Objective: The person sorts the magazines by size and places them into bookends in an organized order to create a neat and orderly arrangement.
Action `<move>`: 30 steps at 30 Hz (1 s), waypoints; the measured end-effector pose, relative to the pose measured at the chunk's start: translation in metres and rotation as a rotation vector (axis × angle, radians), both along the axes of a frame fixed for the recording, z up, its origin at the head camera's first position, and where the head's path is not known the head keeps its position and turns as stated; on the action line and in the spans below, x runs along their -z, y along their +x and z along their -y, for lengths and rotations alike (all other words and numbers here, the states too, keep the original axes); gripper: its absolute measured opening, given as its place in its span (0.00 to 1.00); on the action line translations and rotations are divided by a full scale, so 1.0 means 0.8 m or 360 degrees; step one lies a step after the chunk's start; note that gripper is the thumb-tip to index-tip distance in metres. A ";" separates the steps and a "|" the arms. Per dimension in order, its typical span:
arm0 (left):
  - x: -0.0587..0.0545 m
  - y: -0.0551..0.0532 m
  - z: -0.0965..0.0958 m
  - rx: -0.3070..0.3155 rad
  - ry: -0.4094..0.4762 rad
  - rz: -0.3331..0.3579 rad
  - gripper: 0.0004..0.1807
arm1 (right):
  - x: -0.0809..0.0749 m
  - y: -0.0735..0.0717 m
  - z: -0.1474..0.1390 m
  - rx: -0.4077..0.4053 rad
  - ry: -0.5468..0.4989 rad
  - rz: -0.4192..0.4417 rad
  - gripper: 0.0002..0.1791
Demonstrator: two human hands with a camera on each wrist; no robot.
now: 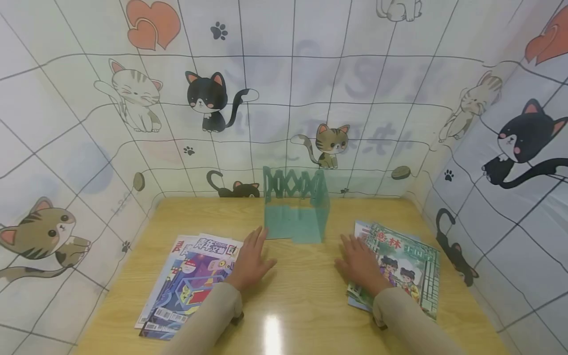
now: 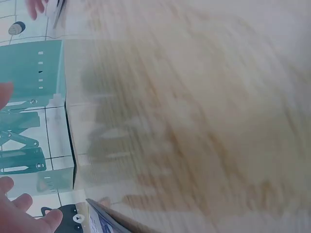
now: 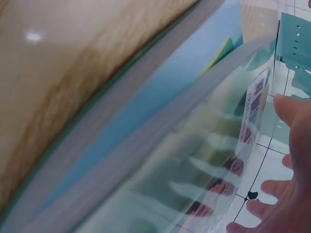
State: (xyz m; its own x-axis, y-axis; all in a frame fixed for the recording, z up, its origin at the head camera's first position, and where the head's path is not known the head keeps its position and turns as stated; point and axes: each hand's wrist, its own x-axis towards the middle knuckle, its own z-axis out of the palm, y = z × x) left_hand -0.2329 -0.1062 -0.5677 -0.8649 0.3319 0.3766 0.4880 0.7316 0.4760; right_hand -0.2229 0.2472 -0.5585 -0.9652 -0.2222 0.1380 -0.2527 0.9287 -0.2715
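Note:
My left hand [image 1: 252,264] is over the right edge of a left-hand stack of magazines [image 1: 195,286], its fingers stretched forward and thumb spread. My right hand [image 1: 360,261] hovers over the left edge of another magazine stack [image 1: 412,271], whose top cover is green with cartoon figures. Both hands hold nothing; whether either touches its stack I cannot tell. Between and beyond them stands a teal expandable bookend [image 1: 294,222] with a lattice back. In the right wrist view the spread fingers [image 3: 277,194] show above the magazines' edges [image 3: 146,131].
The wooden table [image 1: 293,305] is bordered by a cat-print curtain [image 1: 275,88] at the back and both sides. The bookend stands near the table's back edge, close to the curtain. A light reflection lies on the front of the table.

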 end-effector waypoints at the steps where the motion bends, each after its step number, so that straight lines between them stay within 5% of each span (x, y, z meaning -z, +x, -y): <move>1: -0.001 0.000 -0.001 -0.0006 0.0028 0.0012 0.51 | 0.001 0.000 -0.001 0.0027 -0.0013 0.0007 0.42; 11: 0.001 -0.004 -0.004 -0.0082 0.0130 0.0154 0.51 | 0.010 -0.003 -0.012 0.0337 -0.0140 0.0068 0.46; 18: -0.017 -0.016 -0.006 -0.0087 0.0320 0.0318 0.50 | 0.013 -0.005 -0.020 0.0543 -0.0231 0.0165 0.50; 30: -0.045 -0.040 -0.019 -0.0181 0.0573 0.0410 0.48 | 0.020 -0.001 -0.034 0.0714 -0.0315 0.0169 0.54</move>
